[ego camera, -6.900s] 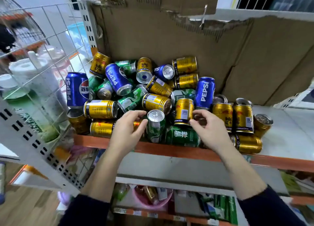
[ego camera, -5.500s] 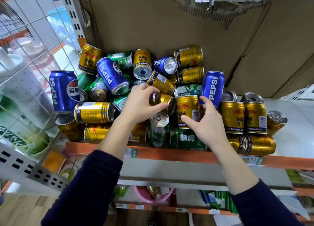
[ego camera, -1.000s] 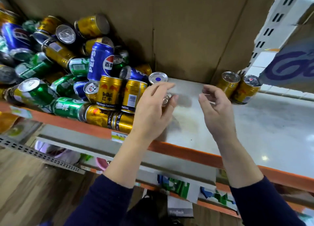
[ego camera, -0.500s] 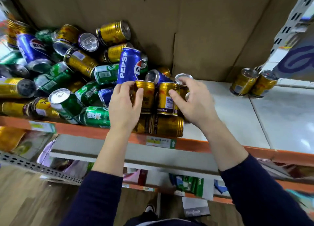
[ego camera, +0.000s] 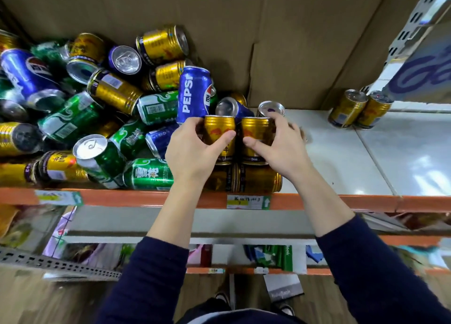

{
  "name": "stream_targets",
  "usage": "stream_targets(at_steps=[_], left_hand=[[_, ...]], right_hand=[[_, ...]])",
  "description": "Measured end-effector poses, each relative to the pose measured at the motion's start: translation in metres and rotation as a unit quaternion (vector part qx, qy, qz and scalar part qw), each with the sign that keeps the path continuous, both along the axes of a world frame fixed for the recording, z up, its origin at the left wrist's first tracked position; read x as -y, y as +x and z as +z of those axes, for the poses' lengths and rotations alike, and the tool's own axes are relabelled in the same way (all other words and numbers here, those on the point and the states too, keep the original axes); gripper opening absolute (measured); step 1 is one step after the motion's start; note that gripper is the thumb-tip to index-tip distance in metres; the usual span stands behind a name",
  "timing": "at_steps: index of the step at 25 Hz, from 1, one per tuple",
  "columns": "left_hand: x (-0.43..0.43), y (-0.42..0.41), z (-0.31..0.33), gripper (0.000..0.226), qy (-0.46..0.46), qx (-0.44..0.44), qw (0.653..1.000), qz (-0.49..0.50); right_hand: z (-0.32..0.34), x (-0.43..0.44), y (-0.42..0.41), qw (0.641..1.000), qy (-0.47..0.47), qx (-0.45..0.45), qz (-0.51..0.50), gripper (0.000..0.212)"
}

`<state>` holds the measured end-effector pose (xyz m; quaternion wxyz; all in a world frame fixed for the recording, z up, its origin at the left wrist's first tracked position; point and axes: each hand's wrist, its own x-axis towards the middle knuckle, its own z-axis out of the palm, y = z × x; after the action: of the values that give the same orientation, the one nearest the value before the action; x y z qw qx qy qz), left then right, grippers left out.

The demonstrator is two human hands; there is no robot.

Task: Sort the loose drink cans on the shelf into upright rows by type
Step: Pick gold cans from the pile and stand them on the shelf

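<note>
Brown cardboard backing (ego camera: 280, 35) is seen behind the pale shelf board (ego camera: 341, 157), with a heap of gold, green and blue drink cans (ego camera: 114, 94) piled at its left. One upright gold ribbed can (ego camera: 218, 129) is gripped by the left hand (ego camera: 189, 154), its twin (ego camera: 255, 131) just beside it by the right hand (ego camera: 279, 148). Both are best lifted straight, kept vertical, and set beside the upright gold pair (ego camera: 358, 109) far right; their bases, possibly wedged behind lying gold cans (ego camera: 261, 179), are hidden
</note>
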<state>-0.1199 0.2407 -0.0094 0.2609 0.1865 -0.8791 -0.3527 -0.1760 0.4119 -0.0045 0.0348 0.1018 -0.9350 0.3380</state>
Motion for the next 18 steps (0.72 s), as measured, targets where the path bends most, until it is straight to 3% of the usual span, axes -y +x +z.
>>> stream_targets(at_steps=[3, 11, 18], left_hand=[[0.003, 0.005, -0.001, 0.064, 0.057, -0.039, 0.997, -0.017], [-0.014, 0.006, 0.024, 0.052, 0.17, -0.135, 0.973, -0.083], [-0.113, -0.024, 0.037, 0.059, 0.19, -0.133, 0.961, -0.15]], right_hand=[[-0.001, -0.003, 0.006, 0.999, -0.042, -0.006, -0.002, 0.082], [0.024, -0.043, 0.005, 0.963, -0.266, -0.016, 0.039, 0.07], [0.029, -0.144, -0.018, 0.943, -0.33, -0.037, -0.008, 0.058]])
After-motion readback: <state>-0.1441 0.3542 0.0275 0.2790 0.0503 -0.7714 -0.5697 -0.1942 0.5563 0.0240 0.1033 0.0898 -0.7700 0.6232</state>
